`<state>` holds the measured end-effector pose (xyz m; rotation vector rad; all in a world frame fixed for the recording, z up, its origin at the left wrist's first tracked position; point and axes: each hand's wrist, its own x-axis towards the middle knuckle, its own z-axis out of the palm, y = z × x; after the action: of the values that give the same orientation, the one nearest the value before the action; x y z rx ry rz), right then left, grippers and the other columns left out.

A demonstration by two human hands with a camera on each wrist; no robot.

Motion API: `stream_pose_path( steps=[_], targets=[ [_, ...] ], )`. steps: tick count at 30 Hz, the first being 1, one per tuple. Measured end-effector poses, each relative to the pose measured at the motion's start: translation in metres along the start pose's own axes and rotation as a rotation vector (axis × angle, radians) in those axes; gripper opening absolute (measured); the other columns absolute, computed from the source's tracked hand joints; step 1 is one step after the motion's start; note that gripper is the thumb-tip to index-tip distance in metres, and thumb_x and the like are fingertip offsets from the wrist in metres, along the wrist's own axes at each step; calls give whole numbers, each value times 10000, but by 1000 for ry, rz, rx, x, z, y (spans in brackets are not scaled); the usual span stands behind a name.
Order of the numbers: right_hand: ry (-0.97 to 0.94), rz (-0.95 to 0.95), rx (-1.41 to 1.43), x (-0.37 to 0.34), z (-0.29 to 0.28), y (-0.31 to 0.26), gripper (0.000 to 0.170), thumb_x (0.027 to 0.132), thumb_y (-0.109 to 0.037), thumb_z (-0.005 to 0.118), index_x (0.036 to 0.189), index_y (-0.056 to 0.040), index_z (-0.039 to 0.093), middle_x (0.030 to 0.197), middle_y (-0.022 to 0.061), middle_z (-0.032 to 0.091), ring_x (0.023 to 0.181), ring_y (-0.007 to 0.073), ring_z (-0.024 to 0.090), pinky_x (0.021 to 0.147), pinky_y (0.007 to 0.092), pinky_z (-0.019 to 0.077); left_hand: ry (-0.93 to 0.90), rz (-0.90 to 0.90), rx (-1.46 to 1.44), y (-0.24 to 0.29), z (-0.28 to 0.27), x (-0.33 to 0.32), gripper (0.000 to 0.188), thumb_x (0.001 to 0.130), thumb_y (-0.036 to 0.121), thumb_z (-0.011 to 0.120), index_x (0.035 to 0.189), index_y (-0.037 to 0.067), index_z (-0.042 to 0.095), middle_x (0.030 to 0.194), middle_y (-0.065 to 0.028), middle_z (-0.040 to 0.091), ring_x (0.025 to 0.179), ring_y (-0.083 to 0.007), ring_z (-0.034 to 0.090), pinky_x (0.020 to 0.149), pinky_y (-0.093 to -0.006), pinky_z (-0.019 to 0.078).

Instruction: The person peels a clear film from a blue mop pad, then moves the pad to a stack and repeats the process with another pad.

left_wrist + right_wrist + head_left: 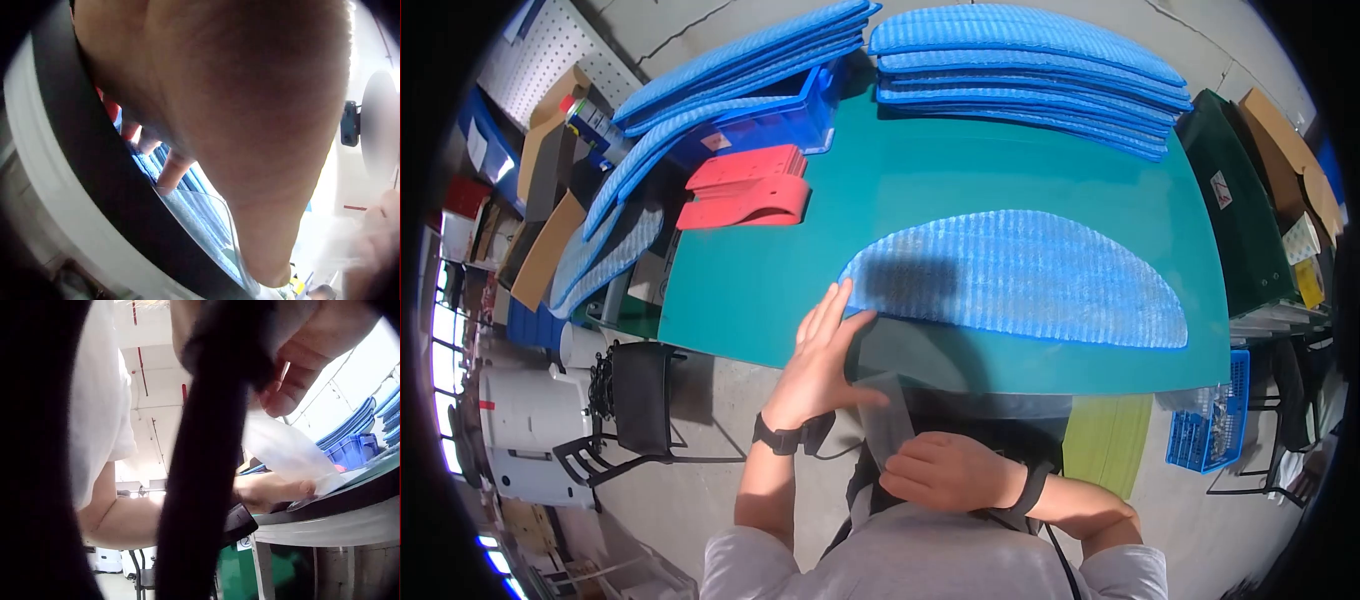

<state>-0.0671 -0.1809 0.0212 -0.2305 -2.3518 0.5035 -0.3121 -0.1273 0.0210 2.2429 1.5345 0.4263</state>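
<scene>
A blue half-moon textile pad [1020, 280] lies flat on the green table. At its left tip my left hand [815, 365] spreads with straight fingers, the fingertips touching the edge and the thumb held apart. My right hand [950, 472], curled in front of my body, grips a translucent plastic piece [886, 415] that reaches up to the left thumb. In the left wrist view the left hand [231, 112] fills the frame, with clear plastic [203, 215] beside its thumb. The right wrist view shows the right hand [312, 356] above the plastic [287, 450]; part of its grip is hidden.
Stacked blue pads [1020, 75] stand at the table's back; more lie over a blue bin [775, 125] at the back left. Red pieces [745, 190] rest near the bin. A green box [1240, 200] and blue basket [1208, 430] are at right, a chair [643, 400] at left.
</scene>
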Motion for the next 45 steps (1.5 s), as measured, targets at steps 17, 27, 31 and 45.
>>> stream_pose_path(
  steps=[17, 27, 31, 45],
  targets=[
    [-100, 4, -53, -17, 9, -23, 111, 855, -115, 631, 943, -55, 598, 917, 46, 564, 869, 186, 596, 777, 307, 520, -128, 133, -171, -42, -11, 2, 720, 735, 217, 867, 1394, 95, 605, 1722, -207, 183, 1597, -398, 150, 1260, -504, 217],
    [-90, -61, -88, -21, 11, -35, 119, 834, -116, 636, 933, -61, 597, 900, 34, 551, 842, 182, 588, 720, 302, 498, 143, -4, 69, -4, 26, 1, 710, 756, 326, 895, 1358, 150, 562, 1673, -243, 260, 1567, -437, 205, 1255, -534, 210],
    [-47, -156, 35, -25, 25, -63, 145, 835, -137, 658, 951, -72, 600, 906, 36, 557, 819, 184, 585, 704, 307, 495, 152, 6, 65, -7, 28, 0, 691, 768, 364, 886, 1346, 159, 569, 1663, -244, 277, 1559, -439, 224, 1252, -537, 218],
    [522, 355, 341, -85, -74, -78, 169, 802, 52, 805, 887, -27, 683, 864, 76, 672, 761, 194, 656, 650, 307, 513, 241, 9, -42, -19, 15, 15, 502, 765, 293, 873, 1185, 103, 673, 1525, -198, 479, 1420, -405, 431, 1177, -507, 321]
  ],
)
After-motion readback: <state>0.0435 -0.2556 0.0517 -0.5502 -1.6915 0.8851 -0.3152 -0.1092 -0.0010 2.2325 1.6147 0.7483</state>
